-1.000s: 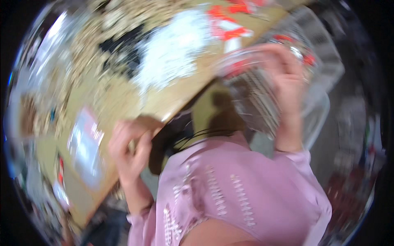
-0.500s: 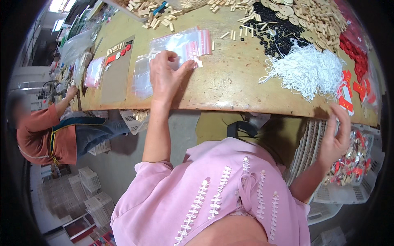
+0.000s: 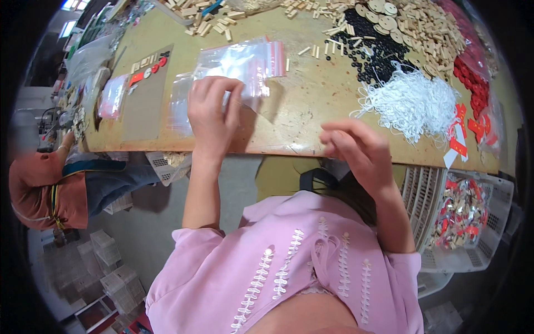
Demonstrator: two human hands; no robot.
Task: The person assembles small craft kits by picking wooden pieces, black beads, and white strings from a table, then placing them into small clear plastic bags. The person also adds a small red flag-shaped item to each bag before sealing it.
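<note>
Broadly, a long wooden table (image 3: 311,119) spans the upper part of the view, with a person in a pink top seated at its near edge. A co-worker in an orange top (image 3: 39,189) sits at the far left end. On the table, toward the right, lie a heap of white string (image 3: 411,100), a spread of black beads (image 3: 372,47) and a scatter of pale wooden pieces (image 3: 423,22), with red pieces (image 3: 473,78) along the right rim. A white basket (image 3: 473,222) of bagged parts stands below the table's right end. A stack of clear zip bags (image 3: 245,61) lies flat on the table in front of the person, and the left hand (image 3: 211,114) rests on its near edge, fingers curled down onto the plastic and pinching the top bag between thumb and fingertips. The right hand (image 3: 359,150) hovers at the table's front edge, well apart from the bags, its fingers bent loosely inward and holding nothing that can be made out. Half a second ago that right hand hung low beside the basket; it has since risen to the table edge, while the left hand has stayed on the bags.
</note>
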